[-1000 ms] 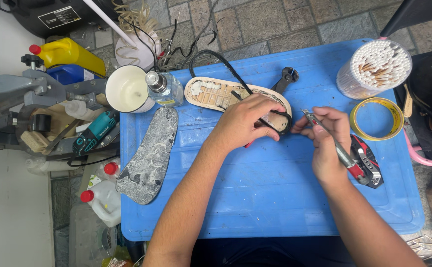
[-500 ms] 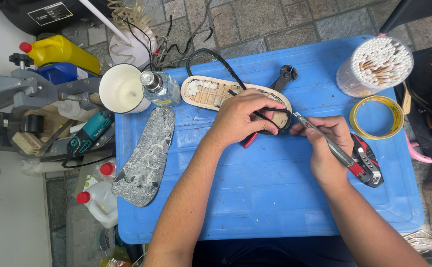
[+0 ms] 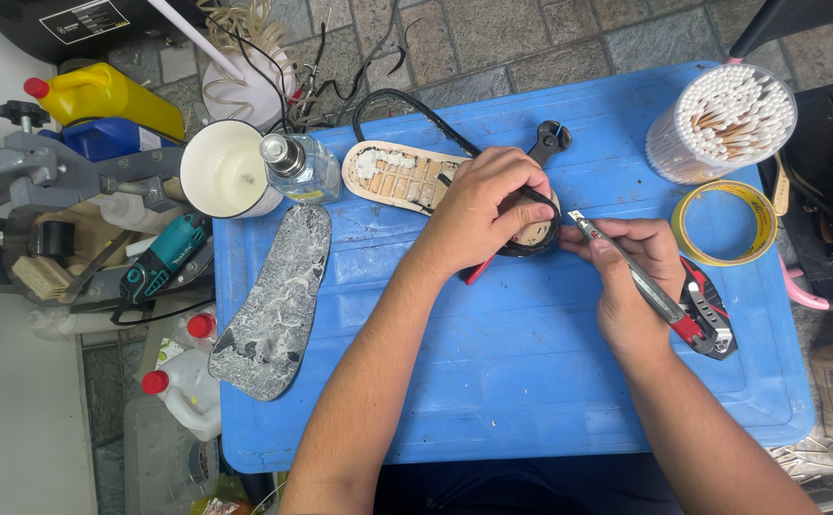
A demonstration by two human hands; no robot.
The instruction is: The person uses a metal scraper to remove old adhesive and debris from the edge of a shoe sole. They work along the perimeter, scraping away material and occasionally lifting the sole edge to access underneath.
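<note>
A tan sandal sole [image 3: 399,176] with a black strap lies upside down on the blue plastic lid [image 3: 493,381]. My left hand [image 3: 488,205] presses down on its heel end, fingers curled over the edge. My right hand [image 3: 631,277] grips a utility knife [image 3: 637,277] with a red end, its blade tip pointing at the sole's heel beside my left fingers. A red-handled tool [image 3: 478,272] pokes out from under my left wrist.
A grey marbled insole [image 3: 273,305] lies at the lid's left. A white cup [image 3: 226,172], a glass bottle [image 3: 300,167], black pincers [image 3: 550,141], a cotton swab jar [image 3: 721,124], a yellow tape roll [image 3: 721,224] and a second cutter [image 3: 712,310] surround the work. Bottles and power tools stand left.
My right hand has brought the knife closer, its tip now at the sole's heel. My left hand has shifted slightly along the heel, keeping its hold.
</note>
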